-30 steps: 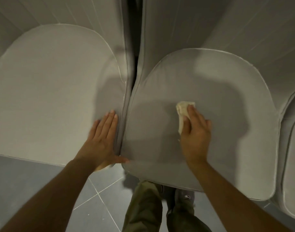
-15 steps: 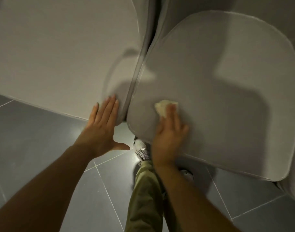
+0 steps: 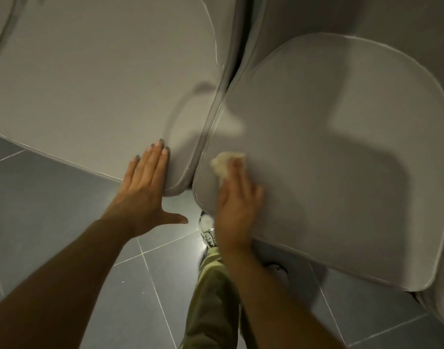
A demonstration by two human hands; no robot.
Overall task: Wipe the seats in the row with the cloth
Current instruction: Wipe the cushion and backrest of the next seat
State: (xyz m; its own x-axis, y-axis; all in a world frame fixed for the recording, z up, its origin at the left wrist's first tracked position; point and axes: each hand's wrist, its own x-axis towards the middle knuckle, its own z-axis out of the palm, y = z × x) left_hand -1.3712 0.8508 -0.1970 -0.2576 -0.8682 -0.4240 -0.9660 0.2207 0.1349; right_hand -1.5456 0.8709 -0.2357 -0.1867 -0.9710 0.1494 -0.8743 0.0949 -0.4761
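The right hand (image 3: 237,197) lies flat on the cloth (image 3: 224,165), pressing it to the right seat (image 3: 341,159) at its 8 o'clock corner, probably to catch the edge. The left hand (image 3: 142,190), fingers straight, rests on the left seat (image 3: 89,84) at the cloth's 9 o'clock, likely as a brace.

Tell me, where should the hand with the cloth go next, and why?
Probably slide the cloth rightward across the right seat. The right hand presses it flat near that seat's front left corner, and most of the cushion stretches away to the right. The left hand rests flat on the neighbouring seat.
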